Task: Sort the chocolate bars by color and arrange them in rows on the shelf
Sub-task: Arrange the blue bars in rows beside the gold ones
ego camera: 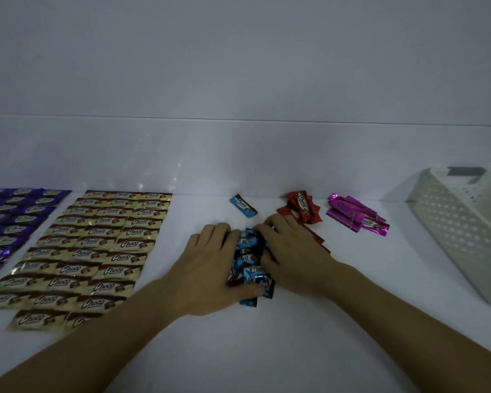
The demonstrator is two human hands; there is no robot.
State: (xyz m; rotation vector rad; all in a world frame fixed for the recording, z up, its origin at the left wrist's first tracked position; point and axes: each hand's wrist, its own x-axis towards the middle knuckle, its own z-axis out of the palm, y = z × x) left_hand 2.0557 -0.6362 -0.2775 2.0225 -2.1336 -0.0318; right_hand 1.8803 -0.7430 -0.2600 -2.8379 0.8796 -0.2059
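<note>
1. Step in hand, as I judge it: gathering the blue pile [251, 262], mid-shelf, to lay it out as a row block.
2. Left hand [207, 265]: fingers together and fairly flat, pressed on the pile's left edge, thumb across the lower bars.
3. Right hand [292, 251]: fingers bent over the pile's top right, thumb tucked on the wrappers, gripping.
4. To do it well: square the stack between both palms and lift from underneath, since foil wrappers likely slide. Keep clear of the red pile [302, 208], which touches the right hand's far side.
5. Start the row by the single blue bar [243, 206], lying apart behind the pile. Match the spacing of the gold rows [82, 251].
6. Already laid out: gold rows and purple rows [9, 219], far left. Still loose: the red pile and the magenta pile [357, 215].
7. Container: white perforated basket [459, 231], far right, tipped. No bars visible inside, but a grey patch near its top is unclear.
8. Everything sits on the white shelf [267, 350].
</note>
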